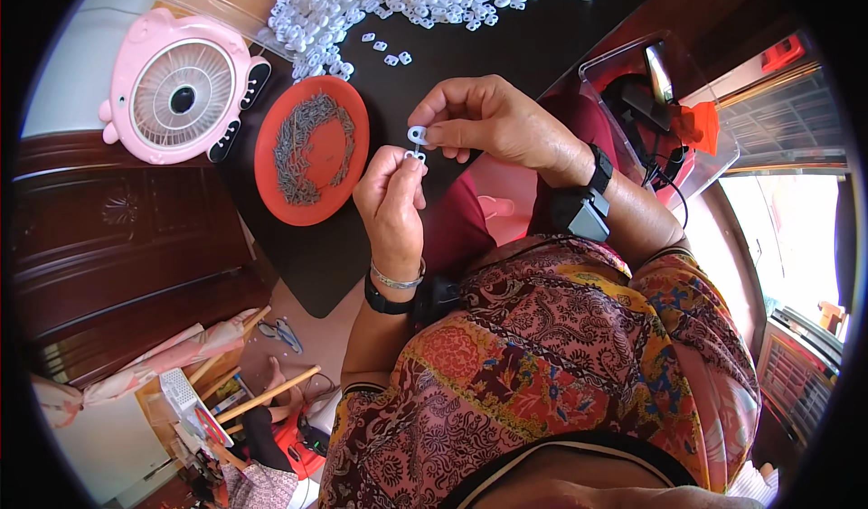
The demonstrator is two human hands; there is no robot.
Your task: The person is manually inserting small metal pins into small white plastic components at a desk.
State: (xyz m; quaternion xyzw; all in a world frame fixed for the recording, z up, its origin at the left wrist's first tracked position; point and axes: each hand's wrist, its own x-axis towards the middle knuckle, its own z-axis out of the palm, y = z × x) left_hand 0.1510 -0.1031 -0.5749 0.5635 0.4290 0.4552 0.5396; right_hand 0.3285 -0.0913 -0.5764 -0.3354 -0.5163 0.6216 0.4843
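Note:
Close together above the dark table's edge, my two hands work on small white plastic pieces. Between the thumb and fingers of my right hand point(495, 127) is a rounded white plastic piece point(417, 135) with a hole in it. Just below, my left hand point(394, 203) pinches a second small white plastic piece point(415, 155) at its fingertips. A thin grey pin seems to run between the two pieces, though the fingers partly hide it. To the left, an orange-red oval plate point(264, 161) holds many thin grey metal pins point(294, 152).
A large heap of white plastic pieces point(316, 12) covers the far side of the dark table point(307, 265), with several loose ones nearer. A pink fan point(183, 93) stands at the left. On the right is a clear plastic bin point(719, 161) holding dark items and orange cloth.

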